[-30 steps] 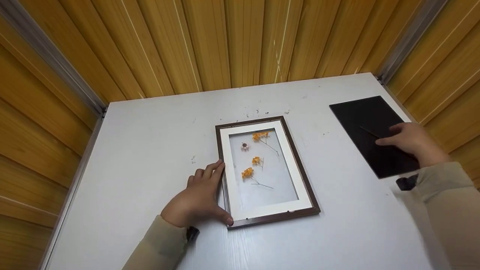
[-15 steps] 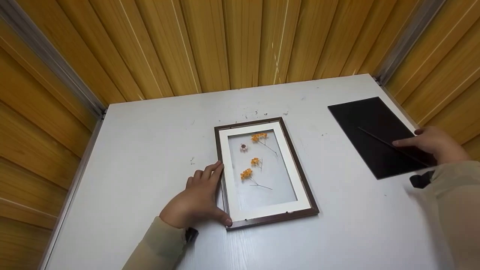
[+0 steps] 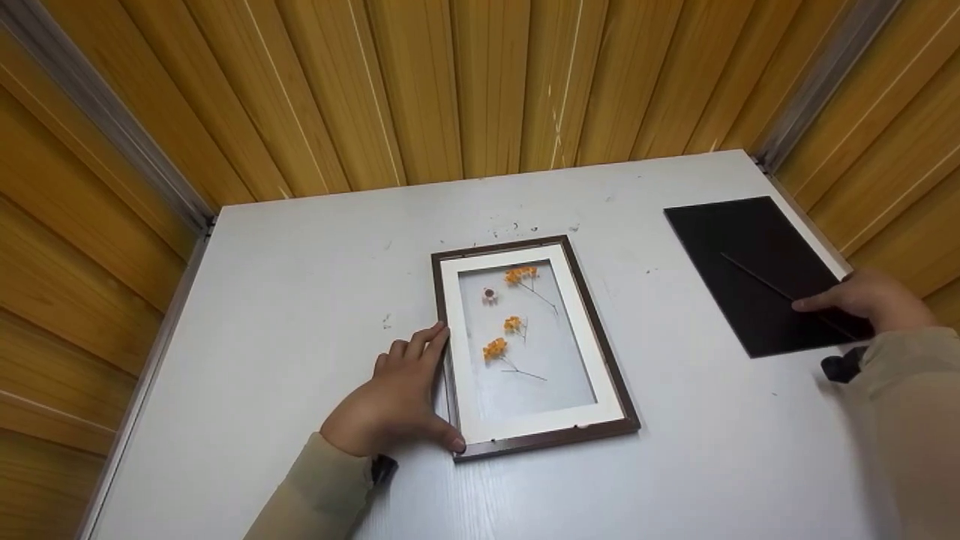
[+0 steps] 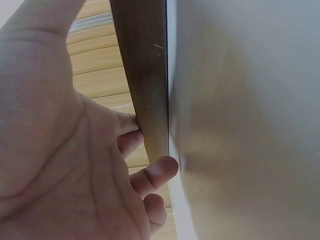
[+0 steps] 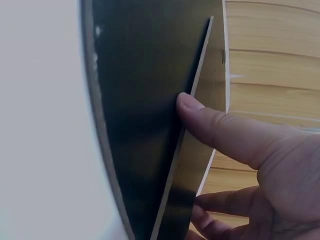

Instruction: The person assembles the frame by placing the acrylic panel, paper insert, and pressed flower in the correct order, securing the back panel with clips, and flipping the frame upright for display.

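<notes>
In the head view a brown picture frame [image 3: 600,322] with a white mat lies flat on the white table. Several dried flowers [image 3: 495,348] show inside its window, orange clusters and one small pale bloom. My left hand [image 3: 390,401] rests along the frame's left side, thumb on the lower left corner and fingertips against the outer edge. Right of the frame lies a black backing board [image 3: 720,292] with a thin diagonal stand leg [image 5: 172,165]. My right hand [image 3: 874,300] holds this board, thumb on the leg and fingers at the right edge, partly hidden.
The white table [image 3: 300,300] bears small dark marks [image 3: 517,226] beyond the frame. Yellow wood-patterned panels [image 3: 480,90] wall off its back and both sides. The backing board lies close to the table's right edge.
My right hand has slid right and toward me along the backing board, up to its right edge. The board has turned slightly. The left hand and picture frame have stayed in place.
</notes>
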A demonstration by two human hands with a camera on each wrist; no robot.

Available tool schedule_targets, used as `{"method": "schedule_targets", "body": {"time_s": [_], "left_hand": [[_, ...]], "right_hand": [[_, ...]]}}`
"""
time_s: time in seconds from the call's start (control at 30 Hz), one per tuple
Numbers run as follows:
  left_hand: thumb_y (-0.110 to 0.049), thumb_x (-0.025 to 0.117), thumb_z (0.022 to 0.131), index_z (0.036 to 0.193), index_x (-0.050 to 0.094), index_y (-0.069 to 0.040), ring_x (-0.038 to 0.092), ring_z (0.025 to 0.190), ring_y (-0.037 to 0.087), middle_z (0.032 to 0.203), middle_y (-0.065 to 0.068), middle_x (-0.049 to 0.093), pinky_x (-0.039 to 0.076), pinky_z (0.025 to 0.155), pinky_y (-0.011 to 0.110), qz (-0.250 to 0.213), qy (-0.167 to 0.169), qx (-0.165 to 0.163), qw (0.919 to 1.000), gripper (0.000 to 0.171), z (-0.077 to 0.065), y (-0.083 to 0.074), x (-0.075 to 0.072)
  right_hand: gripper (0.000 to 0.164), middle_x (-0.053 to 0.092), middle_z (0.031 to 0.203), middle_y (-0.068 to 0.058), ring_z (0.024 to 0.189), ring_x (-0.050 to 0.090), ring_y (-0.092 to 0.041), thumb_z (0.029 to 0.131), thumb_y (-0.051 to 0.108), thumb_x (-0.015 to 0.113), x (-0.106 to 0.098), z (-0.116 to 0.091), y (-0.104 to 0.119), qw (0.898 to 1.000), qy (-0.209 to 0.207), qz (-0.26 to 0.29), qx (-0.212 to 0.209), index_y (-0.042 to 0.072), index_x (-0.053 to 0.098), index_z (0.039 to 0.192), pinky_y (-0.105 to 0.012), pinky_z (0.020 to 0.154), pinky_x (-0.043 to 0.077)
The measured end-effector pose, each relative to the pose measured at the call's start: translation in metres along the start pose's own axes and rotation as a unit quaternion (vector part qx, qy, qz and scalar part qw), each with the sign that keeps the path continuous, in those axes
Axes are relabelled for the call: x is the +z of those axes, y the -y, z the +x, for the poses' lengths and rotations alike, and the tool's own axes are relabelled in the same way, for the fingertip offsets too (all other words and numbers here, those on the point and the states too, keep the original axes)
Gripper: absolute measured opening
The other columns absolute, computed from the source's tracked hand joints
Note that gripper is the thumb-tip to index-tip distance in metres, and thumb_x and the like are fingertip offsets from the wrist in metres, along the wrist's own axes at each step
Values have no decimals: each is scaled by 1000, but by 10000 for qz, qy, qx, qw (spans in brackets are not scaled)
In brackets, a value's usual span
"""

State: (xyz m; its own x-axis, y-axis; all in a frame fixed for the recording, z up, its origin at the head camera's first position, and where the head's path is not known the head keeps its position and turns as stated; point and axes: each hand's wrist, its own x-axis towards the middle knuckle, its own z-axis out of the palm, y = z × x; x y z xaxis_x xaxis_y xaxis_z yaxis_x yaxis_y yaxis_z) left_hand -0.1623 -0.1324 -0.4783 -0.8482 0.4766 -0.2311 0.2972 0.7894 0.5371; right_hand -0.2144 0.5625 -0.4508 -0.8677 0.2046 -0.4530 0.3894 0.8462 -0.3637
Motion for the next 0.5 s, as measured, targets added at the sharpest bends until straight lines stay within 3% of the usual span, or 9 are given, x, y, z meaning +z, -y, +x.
{"method": "schedule_targets", "body": {"time_s": [0.23, 0.33, 0.5], "left_hand": [[-63, 112, 48, 183, 19, -16, 32, 163, 37, 191, -2, 16, 31, 131, 61, 21, -12, -3, 10000, 171, -1, -3, 0], [-61, 113, 48, 183, 19, -16, 33, 162, 37, 191, -1, 17, 32, 130, 59, 21, -10, 11, 10000, 170, -1, -5, 0], [-61, 113, 49, 183, 19, -16, 35, 160, 36, 191, -1, 18, 33, 128, 57, 49, -4, 32, 10000, 170, -1, -6, 1]], "right_hand": [[134, 31, 149, -59, 132, 43, -66, 95, 64, 83, -7, 3, 3, 9988, 217, 99, 423, -41, 20, 149, -77, 124, 39], [137, 31, 150, -59, 134, 43, -66, 94, 67, 83, -9, 0, 4, 9990, 206, 50, 389, -40, 19, 151, -77, 124, 39], [128, 39, 144, -58, 124, 51, -62, 95, 65, 84, -9, -8, 8, 9999, -58, -82, -14, -40, 30, 146, -75, 115, 46]]}}
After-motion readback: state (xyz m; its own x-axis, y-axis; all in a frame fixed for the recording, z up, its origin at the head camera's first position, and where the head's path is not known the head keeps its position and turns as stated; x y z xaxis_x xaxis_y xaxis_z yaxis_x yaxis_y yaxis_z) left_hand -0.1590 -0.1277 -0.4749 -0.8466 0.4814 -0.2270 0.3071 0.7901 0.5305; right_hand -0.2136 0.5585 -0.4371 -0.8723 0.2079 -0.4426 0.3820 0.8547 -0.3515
